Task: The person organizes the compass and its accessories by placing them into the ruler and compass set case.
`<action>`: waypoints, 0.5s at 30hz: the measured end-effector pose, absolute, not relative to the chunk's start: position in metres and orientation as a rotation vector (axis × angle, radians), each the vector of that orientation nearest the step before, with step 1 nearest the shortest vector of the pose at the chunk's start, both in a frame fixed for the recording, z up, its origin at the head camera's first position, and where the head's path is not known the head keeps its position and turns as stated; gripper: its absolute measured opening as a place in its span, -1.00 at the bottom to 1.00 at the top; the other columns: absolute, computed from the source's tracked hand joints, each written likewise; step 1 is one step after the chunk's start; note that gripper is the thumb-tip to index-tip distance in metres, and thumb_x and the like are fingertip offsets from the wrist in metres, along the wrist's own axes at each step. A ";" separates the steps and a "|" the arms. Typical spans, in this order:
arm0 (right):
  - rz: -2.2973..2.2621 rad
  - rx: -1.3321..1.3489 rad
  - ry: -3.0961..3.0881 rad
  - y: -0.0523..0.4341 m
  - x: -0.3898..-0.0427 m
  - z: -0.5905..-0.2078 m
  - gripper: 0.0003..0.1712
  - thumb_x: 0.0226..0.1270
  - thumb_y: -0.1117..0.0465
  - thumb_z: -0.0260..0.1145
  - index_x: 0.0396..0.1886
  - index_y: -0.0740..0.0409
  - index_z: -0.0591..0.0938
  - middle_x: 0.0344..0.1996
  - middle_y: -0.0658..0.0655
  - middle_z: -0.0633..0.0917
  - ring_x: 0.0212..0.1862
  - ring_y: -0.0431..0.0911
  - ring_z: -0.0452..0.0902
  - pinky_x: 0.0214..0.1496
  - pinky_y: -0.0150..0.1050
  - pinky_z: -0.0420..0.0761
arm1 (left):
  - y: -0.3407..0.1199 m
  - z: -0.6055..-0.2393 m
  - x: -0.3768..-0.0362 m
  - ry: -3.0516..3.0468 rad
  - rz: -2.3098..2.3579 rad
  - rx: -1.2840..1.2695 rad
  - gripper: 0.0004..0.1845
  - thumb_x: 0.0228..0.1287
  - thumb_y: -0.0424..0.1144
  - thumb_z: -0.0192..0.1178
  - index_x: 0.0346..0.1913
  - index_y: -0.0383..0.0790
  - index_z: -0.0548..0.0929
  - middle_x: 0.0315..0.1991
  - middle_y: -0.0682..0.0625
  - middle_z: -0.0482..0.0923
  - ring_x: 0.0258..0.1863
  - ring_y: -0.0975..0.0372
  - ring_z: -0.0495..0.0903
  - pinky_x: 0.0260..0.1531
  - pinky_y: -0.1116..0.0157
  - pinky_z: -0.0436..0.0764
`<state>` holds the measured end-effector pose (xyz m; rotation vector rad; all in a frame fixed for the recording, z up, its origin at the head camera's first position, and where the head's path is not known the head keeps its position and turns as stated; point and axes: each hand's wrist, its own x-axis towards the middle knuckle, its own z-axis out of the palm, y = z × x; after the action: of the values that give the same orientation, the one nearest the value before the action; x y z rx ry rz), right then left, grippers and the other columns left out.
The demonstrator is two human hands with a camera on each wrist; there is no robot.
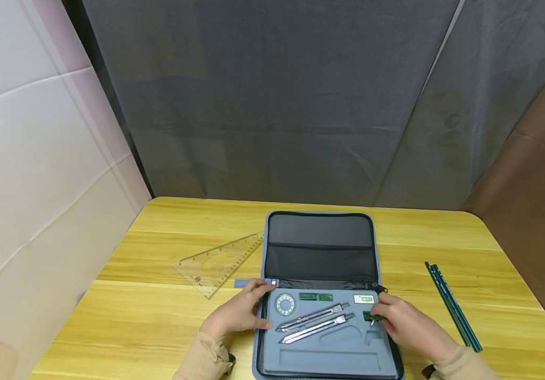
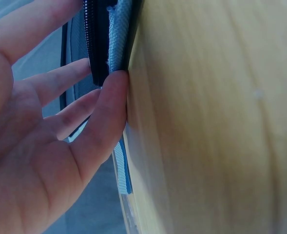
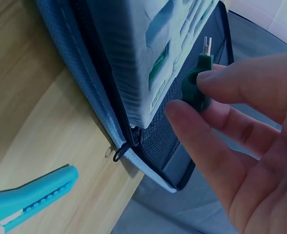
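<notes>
Open grey zip case (image 1: 321, 248) at counter's (image 1: 158, 316) near edge, holding steel compasses (image 1: 315, 322); right hand (image 1: 407, 327) pinches small green key (image 3: 196, 87), left hand (image 1: 239, 311) fingers straight on case edge

White label (image 1: 364, 298) in the case (image 1: 321, 364): we see print, unreadable.
Set square (image 1: 217, 264) left of case: we read no numbers.

Soft, even light falls from above me; the wooden table (image 1: 168, 316) shows a mild sheen and only faint shadows under my hands. The head view is sharp in the middle, with the table edges bowing at the frame's borders and the dark curtain (image 1: 272, 105) dim and flat. At my left wrist, my left hand (image 2: 41, 146) fills the frame, close and soft, the wood blurred to a yellow wash. At my right wrist, my fingers (image 3: 250, 87) are blurry; the case (image 3: 109, 73) is crisper, tinted bluish
</notes>
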<state>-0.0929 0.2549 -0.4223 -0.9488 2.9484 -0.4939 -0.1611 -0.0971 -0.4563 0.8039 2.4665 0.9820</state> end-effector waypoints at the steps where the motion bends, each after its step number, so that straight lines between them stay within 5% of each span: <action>1: -0.500 -0.957 2.947 0.255 -0.093 -0.423 -0.76 -0.07 0.53 0.32 -0.39 0.17 0.65 -0.45 -0.05 0.47 -0.42 -0.30 0.42 -0.47 -0.46 0.45 | -0.097 -0.456 -0.161 2.468 0.981 0.806 -0.22 -0.08 -0.17 0.41 0.24 -0.28 0.32 0.21 -0.24 0.13 -0.25 0.16 0.38 -0.26 0.30 0.42; 15: -0.511 -1.005 2.892 0.255 -0.093 -0.426 -0.70 -0.08 0.57 0.30 -0.38 0.14 0.65 -0.42 -0.05 0.51 -0.38 -0.28 0.47 -0.44 -0.46 0.48 | -0.097 -0.456 -0.162 2.471 0.962 0.805 -0.22 -0.07 -0.14 0.40 0.25 -0.27 0.32 0.21 -0.23 0.13 -0.23 0.16 0.38 -0.23 0.27 0.41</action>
<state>-0.0931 0.2553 -0.4258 -1.0045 2.8924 -0.5108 -0.1618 -0.0969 -0.4558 0.8049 2.4710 0.9621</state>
